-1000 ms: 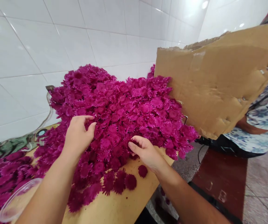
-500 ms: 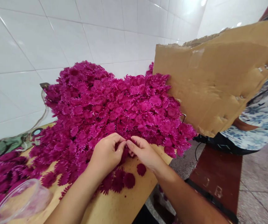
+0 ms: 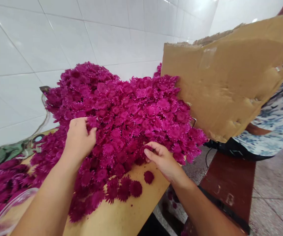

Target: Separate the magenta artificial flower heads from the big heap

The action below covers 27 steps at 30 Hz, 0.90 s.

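A large heap of magenta flower heads (image 3: 121, 111) covers the tabletop (image 3: 121, 216). Over the left side of the heap, my left hand (image 3: 78, 139) has its fingers curled around a flower head (image 3: 92, 122) between thumb and fingertips. Lower and to the right, my right hand (image 3: 162, 160) pinches a darker magenta flower head (image 3: 145, 150) at the heap's front edge. Several flower heads lie loose in front, among them one dark round bloom (image 3: 148, 177) apart from the others.
A clear plastic tub (image 3: 1, 216) stands at the lower left, partly behind my left forearm. A big cardboard sheet (image 3: 225, 82) leans at the right, in front of a person in a patterned shirt (image 3: 276, 124). White tiles (image 3: 121, 42) line the back; a red-brown bench (image 3: 230, 183) is at right.
My hands were together at the heap's front; now they are apart. My left hand has moved left and up onto the heap, my right slightly right, with a flower head now visible in it.
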Tool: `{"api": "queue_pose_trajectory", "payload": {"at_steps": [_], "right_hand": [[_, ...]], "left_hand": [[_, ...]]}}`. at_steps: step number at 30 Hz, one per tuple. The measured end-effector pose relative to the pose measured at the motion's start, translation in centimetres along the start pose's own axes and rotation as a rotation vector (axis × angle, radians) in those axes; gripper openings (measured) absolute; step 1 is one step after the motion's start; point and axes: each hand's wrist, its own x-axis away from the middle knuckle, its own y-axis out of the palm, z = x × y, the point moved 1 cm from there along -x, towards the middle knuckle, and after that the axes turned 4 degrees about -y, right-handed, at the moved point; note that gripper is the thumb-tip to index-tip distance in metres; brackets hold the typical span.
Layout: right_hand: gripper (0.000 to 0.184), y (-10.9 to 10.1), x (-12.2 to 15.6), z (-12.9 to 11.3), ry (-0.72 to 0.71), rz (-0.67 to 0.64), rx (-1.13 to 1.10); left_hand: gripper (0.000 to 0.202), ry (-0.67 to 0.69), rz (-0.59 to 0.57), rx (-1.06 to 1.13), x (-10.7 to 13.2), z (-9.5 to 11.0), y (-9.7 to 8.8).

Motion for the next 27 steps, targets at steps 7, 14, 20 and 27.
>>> {"api": "queue_pose_trajectory", "payload": {"at_steps": [7, 14, 20, 27], "right_hand": [[0.045, 1.1, -1.0, 0.4, -0.023, 0.093, 0.046], [0.054, 1.6, -1.5, 0.3, 0.043, 0.071, -0.065], [0.052, 2.4, -1.2, 0.8, 0.083, 0.005, -0.163], [0.042, 1.6, -0.7, 0.9, -0.018, -0.043, -0.045]], "left_hand": [[0.026, 0.102, -0.204, -0.175, 1.2, 1.1, 0.8], [0.026, 0.067, -0.173, 0.082, 3.0, 3.4, 0.0], [0.022, 0.319, -0.481, 0.354, 6.6, 6.3, 2.0], [0.029, 0.375, -0.559, 0.177, 7.0, 6.5, 2.2]]}}
